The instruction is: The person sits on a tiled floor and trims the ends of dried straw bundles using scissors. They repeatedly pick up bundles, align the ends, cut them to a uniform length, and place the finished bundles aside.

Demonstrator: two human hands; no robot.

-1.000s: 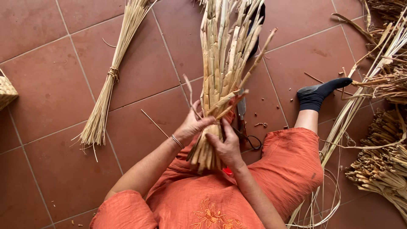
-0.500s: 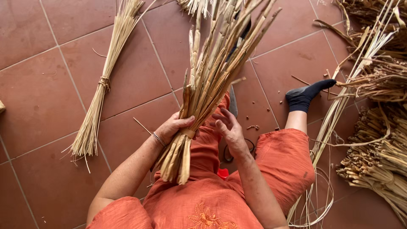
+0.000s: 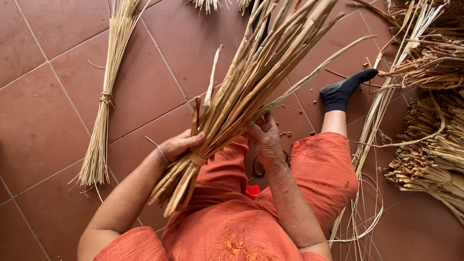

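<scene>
The left hand was clasped around the tied waist of the reed bundle, holding it slanted above the lap, while the right hand pinched stalks near the middle, seemingly to straighten them

No packages, no labels, no signs, no screens anywhere in sight, only loose plant stalks and tied bundles lying unwrapped on the tiled floor

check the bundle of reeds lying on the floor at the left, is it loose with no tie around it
No, the bundle on the floor has a tie wrapped around it partway along its length.
</scene>
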